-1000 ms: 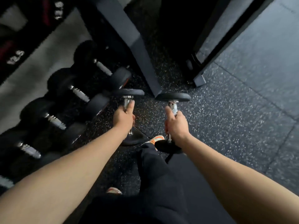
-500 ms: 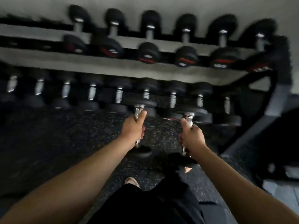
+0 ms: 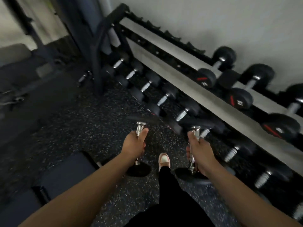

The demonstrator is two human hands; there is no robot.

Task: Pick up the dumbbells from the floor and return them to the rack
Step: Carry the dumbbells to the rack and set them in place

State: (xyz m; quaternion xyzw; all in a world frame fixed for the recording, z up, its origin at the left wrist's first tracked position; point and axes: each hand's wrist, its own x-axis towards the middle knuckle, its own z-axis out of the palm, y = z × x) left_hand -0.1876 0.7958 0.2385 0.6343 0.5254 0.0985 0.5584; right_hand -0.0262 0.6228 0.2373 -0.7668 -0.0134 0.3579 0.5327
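Observation:
My left hand [image 3: 133, 145] grips the chrome handle of a black dumbbell [image 3: 139, 169], held end-on above the speckled floor. My right hand [image 3: 199, 150] grips a second black dumbbell [image 3: 188, 175] the same way. A two-tier dumbbell rack [image 3: 177, 63] runs diagonally from the upper middle to the right edge, just right of my hands. Its lower tier is full of dumbbells [image 3: 164, 99]. The upper tier holds three dumbbells [image 3: 213, 69] on the right, while its left stretch is bare. The picture is motion-blurred.
A dark machine frame [image 3: 96, 51] stands at the rack's left end. A padded bench [image 3: 65, 171] lies low at my left. My shoe [image 3: 164, 159] and black trouser leg show between the two dumbbells. A grey pad [image 3: 14, 53] sits at far left.
The view has swung left along the rack, which now runs diagonally on my right instead of straight ahead. Both hands keep their grip on the dumbbells.

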